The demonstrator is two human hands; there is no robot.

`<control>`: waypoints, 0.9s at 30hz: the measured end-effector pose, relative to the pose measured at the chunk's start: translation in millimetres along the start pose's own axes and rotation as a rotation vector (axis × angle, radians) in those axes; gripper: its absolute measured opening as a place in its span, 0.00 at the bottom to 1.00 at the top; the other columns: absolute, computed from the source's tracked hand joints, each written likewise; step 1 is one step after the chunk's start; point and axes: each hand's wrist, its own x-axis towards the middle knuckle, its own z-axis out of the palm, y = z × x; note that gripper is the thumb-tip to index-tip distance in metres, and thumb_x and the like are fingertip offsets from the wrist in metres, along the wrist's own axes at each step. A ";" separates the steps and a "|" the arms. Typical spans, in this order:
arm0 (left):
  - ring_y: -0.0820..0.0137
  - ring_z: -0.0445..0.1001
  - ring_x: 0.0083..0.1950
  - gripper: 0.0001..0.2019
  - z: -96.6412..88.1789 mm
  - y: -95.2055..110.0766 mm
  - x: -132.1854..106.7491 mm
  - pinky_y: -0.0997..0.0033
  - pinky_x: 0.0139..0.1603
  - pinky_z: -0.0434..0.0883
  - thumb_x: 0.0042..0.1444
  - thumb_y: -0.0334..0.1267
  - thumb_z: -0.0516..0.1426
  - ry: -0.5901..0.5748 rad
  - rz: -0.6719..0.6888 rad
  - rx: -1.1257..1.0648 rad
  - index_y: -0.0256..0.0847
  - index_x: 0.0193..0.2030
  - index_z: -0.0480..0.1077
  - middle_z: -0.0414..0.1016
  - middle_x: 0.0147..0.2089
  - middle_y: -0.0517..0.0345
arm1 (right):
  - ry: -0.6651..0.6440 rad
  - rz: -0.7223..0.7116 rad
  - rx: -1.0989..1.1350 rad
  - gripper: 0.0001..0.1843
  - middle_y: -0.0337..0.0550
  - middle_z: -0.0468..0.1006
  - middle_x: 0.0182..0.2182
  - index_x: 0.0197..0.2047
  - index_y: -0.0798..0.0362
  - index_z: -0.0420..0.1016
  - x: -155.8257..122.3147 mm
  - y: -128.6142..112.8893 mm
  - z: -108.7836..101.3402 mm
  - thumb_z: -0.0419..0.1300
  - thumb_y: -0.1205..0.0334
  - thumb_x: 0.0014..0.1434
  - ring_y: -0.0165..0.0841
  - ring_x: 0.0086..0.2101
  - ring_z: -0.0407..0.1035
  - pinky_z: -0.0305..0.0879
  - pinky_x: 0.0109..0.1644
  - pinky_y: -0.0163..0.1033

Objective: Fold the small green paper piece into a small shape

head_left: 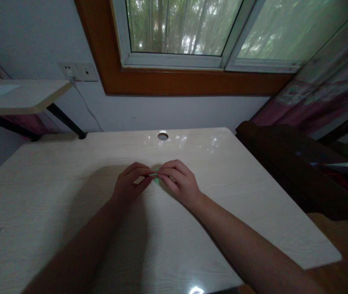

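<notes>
Over the middle of the pale wooden desk [100, 253], my two hands meet fingertip to fingertip around a small light-green piece [157, 180]. It looks thin and flat, perhaps folded paper, but most of it is hidden by the fingers. My left hand [131, 181] pinches its left side between thumb and fingers. On the other side, my right hand [181, 181] is closed on the piece too, fingers bent and thumb below. A small green tip pokes out above the fingers and another part shows beneath them.
A round cable hole [163, 136] lies near the desk's back edge. At the left, a raised shelf [23, 96] stands on black legs. A wall socket [78, 72] with a plugged-in white cable sits below the window's left side. Dark brown furniture [284, 163] adjoins the right edge.
</notes>
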 end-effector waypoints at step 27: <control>0.70 0.76 0.37 0.02 -2.1 -0.3 -2.0 0.70 0.39 0.73 0.60 0.32 0.61 -0.042 -0.148 -0.123 0.40 0.39 0.77 0.78 0.35 0.54 | -0.006 0.047 0.049 0.04 0.46 0.77 0.37 0.42 0.50 0.76 3.4 -4.0 2.5 0.61 0.66 0.64 0.33 0.38 0.72 0.73 0.42 0.41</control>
